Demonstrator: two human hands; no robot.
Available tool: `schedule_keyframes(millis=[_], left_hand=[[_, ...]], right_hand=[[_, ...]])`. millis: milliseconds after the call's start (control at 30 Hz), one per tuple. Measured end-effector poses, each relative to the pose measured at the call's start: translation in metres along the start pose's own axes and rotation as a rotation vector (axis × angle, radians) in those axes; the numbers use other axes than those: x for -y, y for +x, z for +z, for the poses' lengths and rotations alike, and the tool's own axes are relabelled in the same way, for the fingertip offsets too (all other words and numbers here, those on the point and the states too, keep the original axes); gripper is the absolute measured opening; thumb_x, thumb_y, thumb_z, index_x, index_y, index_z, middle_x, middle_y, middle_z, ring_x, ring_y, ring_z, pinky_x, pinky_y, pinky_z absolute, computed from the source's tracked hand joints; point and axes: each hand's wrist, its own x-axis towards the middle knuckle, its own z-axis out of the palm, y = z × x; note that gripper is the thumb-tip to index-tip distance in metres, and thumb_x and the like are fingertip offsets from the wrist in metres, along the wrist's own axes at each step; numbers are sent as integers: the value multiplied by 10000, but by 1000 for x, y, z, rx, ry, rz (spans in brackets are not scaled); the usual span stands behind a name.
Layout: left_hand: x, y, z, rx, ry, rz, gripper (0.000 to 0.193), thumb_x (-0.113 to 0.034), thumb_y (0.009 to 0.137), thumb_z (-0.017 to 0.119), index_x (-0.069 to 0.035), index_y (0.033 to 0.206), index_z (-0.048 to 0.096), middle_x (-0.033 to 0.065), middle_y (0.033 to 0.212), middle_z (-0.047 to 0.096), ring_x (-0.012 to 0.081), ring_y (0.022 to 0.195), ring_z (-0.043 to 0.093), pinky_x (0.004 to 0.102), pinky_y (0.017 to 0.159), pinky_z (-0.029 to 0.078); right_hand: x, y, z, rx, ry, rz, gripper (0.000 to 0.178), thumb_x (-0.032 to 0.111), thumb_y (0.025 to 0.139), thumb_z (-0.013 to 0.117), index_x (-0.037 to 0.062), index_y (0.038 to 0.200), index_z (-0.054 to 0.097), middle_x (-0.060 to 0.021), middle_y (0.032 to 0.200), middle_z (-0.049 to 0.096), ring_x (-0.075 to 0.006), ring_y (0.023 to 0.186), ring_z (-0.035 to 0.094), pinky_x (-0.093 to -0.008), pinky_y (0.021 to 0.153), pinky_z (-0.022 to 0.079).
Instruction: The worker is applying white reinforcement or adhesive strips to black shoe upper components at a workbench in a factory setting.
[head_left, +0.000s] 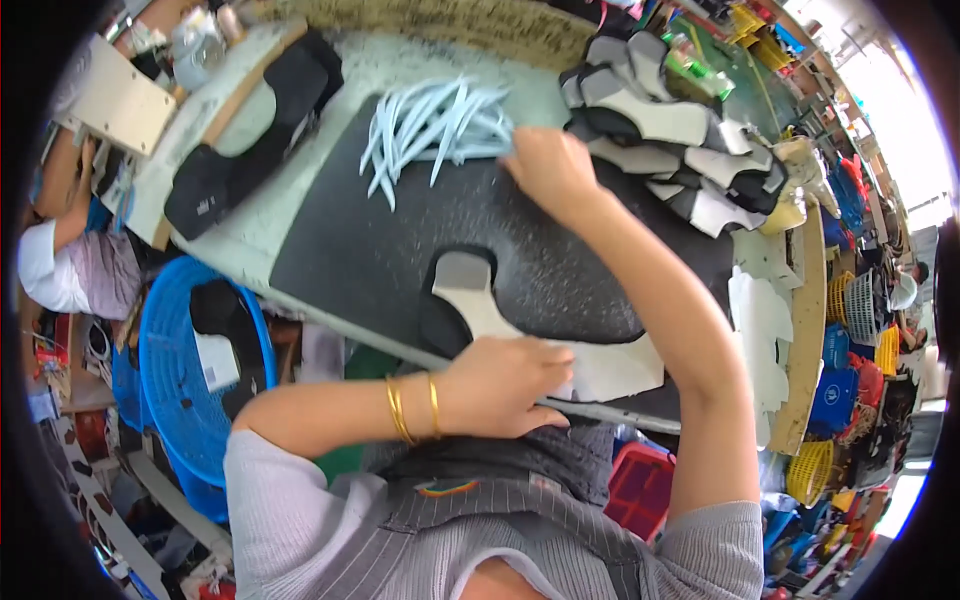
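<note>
A black and off-white shoe upper piece lies on the black work mat, its wider end at the mat's near edge. My left hand is closed over that near edge of the upper, fingers on top and thumb below them. Beyond it, a loose pile of pale blue strips rests on the mat. My right hand is at the right end of this pile, fingers curled together and touching it; what sits between the fingertips is hidden.
Several stacked upper pieces lie at the far right. White sheet pieces are at the right edge. Black uppers lie far left, above a blue basket. Another person's arm shows at left, beside a machine.
</note>
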Motion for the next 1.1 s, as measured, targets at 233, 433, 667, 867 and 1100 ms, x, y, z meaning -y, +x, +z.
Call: schedule_keyframes(millis=[233,433,667,867,1100], left_hand=[[98,27,-80,-620,417,-32,502,-230,790,753,-57,1236,599,94,1338,577,322,1211,525,410,1033,431],[133,34,-75,-600,660,-34,462,-201,784,750,-65,1204,615,69,1299,595,308,1198,517,432,985,430],[16,-59,15,-363,357,-31,454,-315,764,743,-42,1114,649,80,1166,614,275,1134,546,525,1037,350],[3,-75,54,-374,409,-117,495,-338,803,705,-33,1184,626,96,1293,550,268,1236,483,562,1066,316],[18,-81,49,-495,333,-66,369,-118,749,736,11,1082,642,150,1215,564,323,1144,535,486,975,466]], right_hand=[[-22,-38,-81,533,491,136,230,223,813,630,0,835,684,-38,710,656,-118,607,574,-259,547,436],[-23,-145,-142,32,1880,204,132,97,925,591,-10,1000,570,-70,826,537,-103,656,492,-204,524,395],[39,-234,-121,-444,1414,280,162,-76,821,626,2,930,536,-125,862,555,-144,640,555,-248,550,491],[100,-211,-51,-196,937,265,159,-24,796,728,5,930,648,-127,861,668,-227,761,683,-307,647,536],[125,-213,-20,-141,1083,452,167,11,828,725,14,915,582,-101,836,670,-209,692,680,-308,605,539]])
